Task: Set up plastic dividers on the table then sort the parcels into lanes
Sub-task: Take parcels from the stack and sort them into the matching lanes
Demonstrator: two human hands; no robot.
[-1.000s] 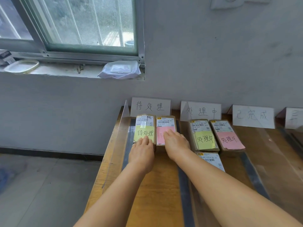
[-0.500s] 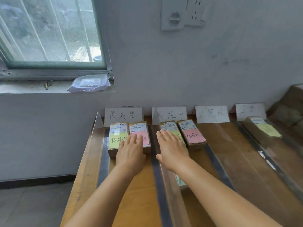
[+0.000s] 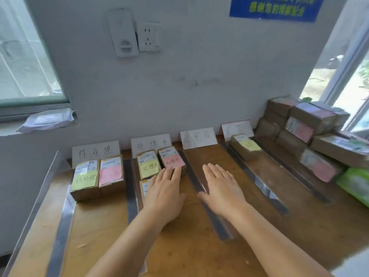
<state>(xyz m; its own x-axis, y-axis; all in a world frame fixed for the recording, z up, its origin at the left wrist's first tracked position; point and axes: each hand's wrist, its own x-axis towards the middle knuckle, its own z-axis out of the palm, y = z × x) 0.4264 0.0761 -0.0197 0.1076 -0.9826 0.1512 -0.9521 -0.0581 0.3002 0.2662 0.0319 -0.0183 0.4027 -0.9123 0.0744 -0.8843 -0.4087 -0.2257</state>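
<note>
Clear plastic dividers split the wooden table into lanes, each headed by a white label card. The first lane holds two parcels, one with a yellow note and one with a pink note. The second lane holds a yellow-note parcel, a pink-note parcel and a third parcel partly under my left hand. That hand lies flat, fingers apart, on the second lane's parcels. My right hand hovers flat and open over the bare third lane. A fourth-lane parcel carries a yellow note.
A stack of unsorted brown parcels fills the table's right end, with a green packet in front of it. A wet-wipe pack lies on the left windowsill. A wall socket sits above the table.
Both hands have moved right: from the first lane's parcels, across the first two lanes, to the second and third lanes. The view swung right, showing the parcel stack.
</note>
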